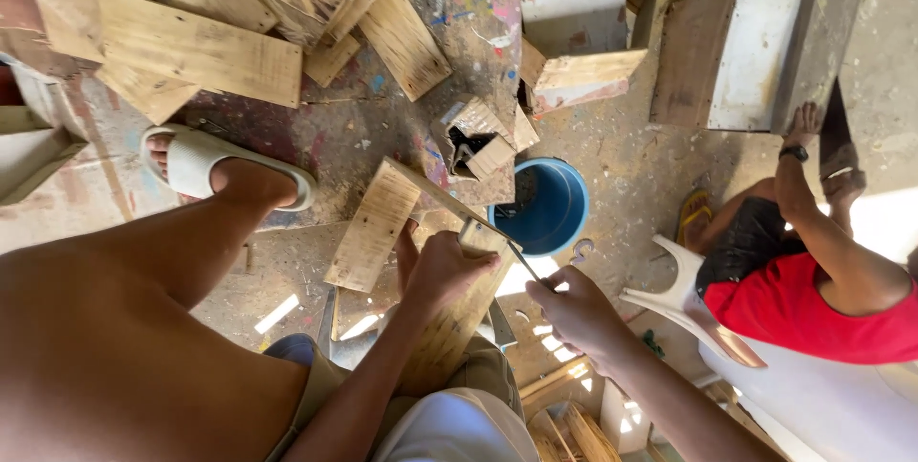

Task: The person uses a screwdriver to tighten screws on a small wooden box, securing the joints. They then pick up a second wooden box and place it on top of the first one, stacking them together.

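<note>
Left hand (442,266) grips a plank (449,314) running lengthwise toward the knees. Right hand (574,309), just beside it, has fingers closed on a thin metal tool (507,244) angled onto the plank's far end.

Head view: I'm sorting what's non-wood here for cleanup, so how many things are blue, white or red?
Blue: 1, the bucket
White: 2, the sandal and the plastic chair
Red: 1, the other person's shirt
Total: 4
</note>
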